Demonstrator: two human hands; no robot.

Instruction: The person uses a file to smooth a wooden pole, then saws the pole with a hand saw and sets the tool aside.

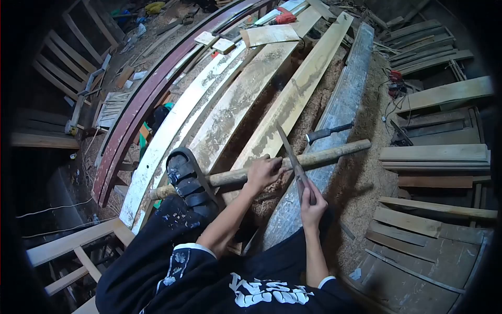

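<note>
A round wooden pole lies crosswise over several long planks. My left hand is closed around the pole near its middle. In my right hand is a handsaw, its long tapered blade crossing the pole just right of my left hand and its tip pointing away from me. The blade's teeth are too fine to make out. A foot in a dark strapped sandal presses on the pole's left part. Beyond the pole's right part, a hammer with a dark handle rests on a grey weathered plank.
A white-painted plank and a curved maroon beam run along the left. Small wood blocks and a red power tool sit farther off. Sawdust covers the floor; stacked boards line the right.
</note>
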